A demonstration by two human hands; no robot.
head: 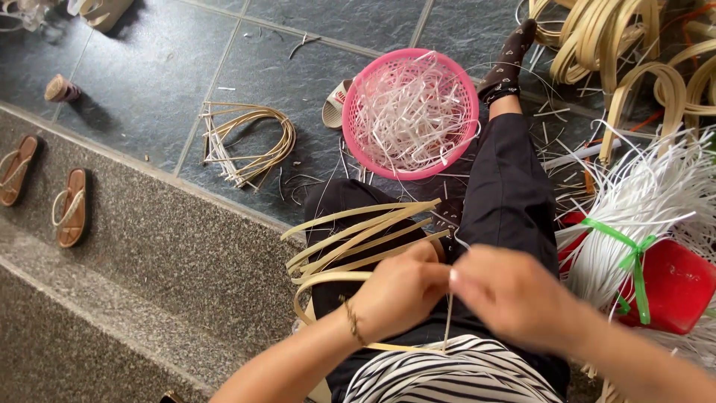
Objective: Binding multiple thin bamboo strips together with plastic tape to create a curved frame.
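While the left hand (399, 295) curls closed around the gathered ends of a bundle of flat tan cane strips (358, 235), the right hand (514, 295) sits just beside it, blurred, fingers drawn together at the same spot; whether it pinches a strip or only touches one cannot be told. Both hands rest over the lap, above a striped shirt (455, 373) and black trousers (507, 194). A thin bracelet (352, 322) rings the left wrist. From the left hand the strips fan away to the left and forward, and one strip loops beneath the left wrist and runs under both hands.

Straight ahead of the hands, beyond the knees, a pink plastic basket (410, 112) stands on the dark tiled floor (149, 75), filled with tangled white strips. Ahead and to the left of it lies a bent hoop of cane strips (250, 142). To the right of the right hand, a sheaf of white strips tied with a green band (634, 254) leans out of a red container (675, 287). Further ahead on the right, curved cane loops (604, 37) are piled up. Well off to the left, a pair of sandals (45, 190) sits on a grey stone step (149, 254).
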